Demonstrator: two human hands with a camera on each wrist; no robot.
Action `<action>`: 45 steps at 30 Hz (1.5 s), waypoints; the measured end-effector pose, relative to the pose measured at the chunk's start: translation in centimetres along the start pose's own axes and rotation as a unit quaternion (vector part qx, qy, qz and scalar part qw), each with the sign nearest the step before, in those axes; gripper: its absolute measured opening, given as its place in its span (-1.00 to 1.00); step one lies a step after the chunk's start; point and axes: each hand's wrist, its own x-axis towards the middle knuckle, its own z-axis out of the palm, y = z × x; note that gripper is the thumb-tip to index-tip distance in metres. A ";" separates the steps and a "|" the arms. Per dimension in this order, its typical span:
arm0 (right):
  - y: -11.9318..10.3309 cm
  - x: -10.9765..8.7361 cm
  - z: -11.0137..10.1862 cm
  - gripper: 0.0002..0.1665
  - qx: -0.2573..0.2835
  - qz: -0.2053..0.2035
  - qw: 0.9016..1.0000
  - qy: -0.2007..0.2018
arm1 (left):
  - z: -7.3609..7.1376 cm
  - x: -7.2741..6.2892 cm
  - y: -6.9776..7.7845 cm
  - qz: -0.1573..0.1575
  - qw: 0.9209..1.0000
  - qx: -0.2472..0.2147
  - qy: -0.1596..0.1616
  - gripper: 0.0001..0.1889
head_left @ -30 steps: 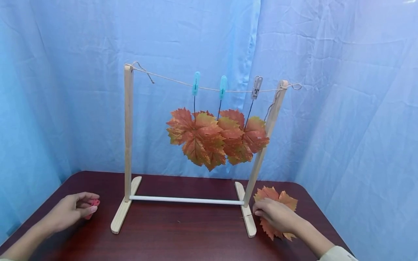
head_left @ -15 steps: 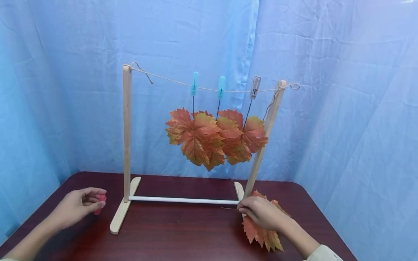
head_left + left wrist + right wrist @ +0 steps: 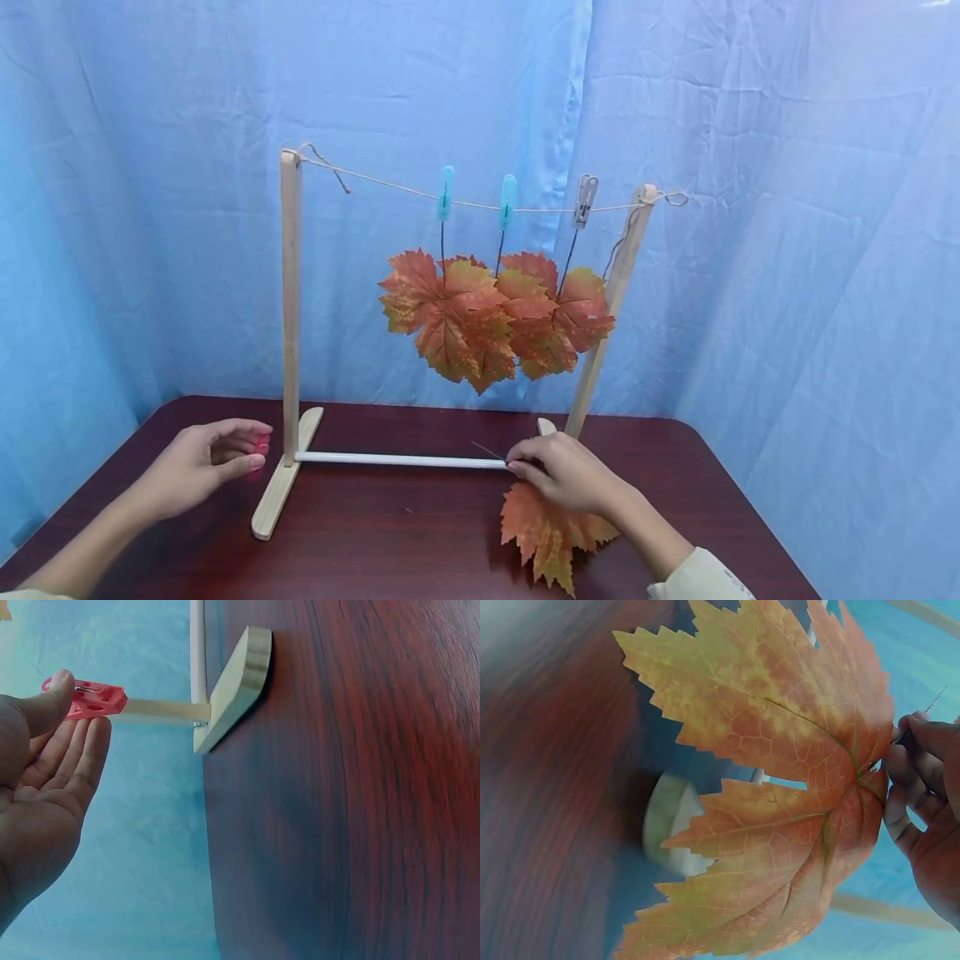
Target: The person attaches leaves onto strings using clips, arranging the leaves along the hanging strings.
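Note:
My left hand [image 3: 197,467] pinches a red clothespin [image 3: 97,700] between thumb and fingers, beside the rack's left post. At the right, my right hand [image 3: 570,473] pinches the thin stem of an orange artificial maple leaf [image 3: 772,735]; the blade hangs below the fingers, above the table. A string [image 3: 382,181] spans the two posts of a wooden rack [image 3: 291,308]. Two teal clothespins [image 3: 445,193] and one grey clothespin [image 3: 585,202] on it hold orange leaves [image 3: 450,317] by their stems, the blades overlapping.
The rack stands on wooden feet [image 3: 277,500] joined by a white bar [image 3: 397,459], on a dark red-brown table [image 3: 360,542]. Blue curtains [image 3: 187,208] hang behind and at both sides.
My right hand has lifted the leaf by its stem and carried it left, in front of the right foot. My left hand has moved right and slightly up with the red clothespin.

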 end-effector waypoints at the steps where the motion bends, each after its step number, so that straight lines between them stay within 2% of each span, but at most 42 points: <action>1: -0.2 0.3 0.1 -0.88 0.001 -0.002 1.000 0.002 | 0.1 0.1 0.1 0.007 1.000 0.000 0.000 -0.61; 7: -1.4 2.1 0.5 -0.87 -0.001 -0.009 1.000 0.025 | 0.5 0.5 1.0 0.043 0.999 0.019 0.020 -0.64; 11: -2.1 3.2 1.0 -0.90 0.003 -0.024 0.998 0.053 | 0.7 0.9 1.6 0.050 0.998 0.021 0.026 -0.64; 19: -3.9 5.3 1.1 -0.86 0.051 -0.030 0.996 0.066 | 0.8 2.0 2.8 0.062 0.998 -0.013 0.019 -0.63; 24: -4.8 6.6 0.8 -0.84 0.049 -0.020 0.995 0.081 | 0.6 2.8 3.9 0.081 0.996 -0.025 0.016 -0.64; 30: -5.7 7.9 0.4 -0.83 0.056 -0.030 0.993 0.099 | 0.0 4.2 5.7 0.095 0.995 -0.021 0.015 -0.64; 38: -7.1 9.5 -0.2 -0.84 0.054 -0.041 0.987 0.146 | -0.5 6.2 8.1 0.105 0.994 0.012 0.031 -0.64; 45: -8.2 10.9 -0.4 -0.83 0.045 -0.039 0.981 0.184 | -1.2 7.1 9.6 0.109 0.993 0.005 0.036 -0.63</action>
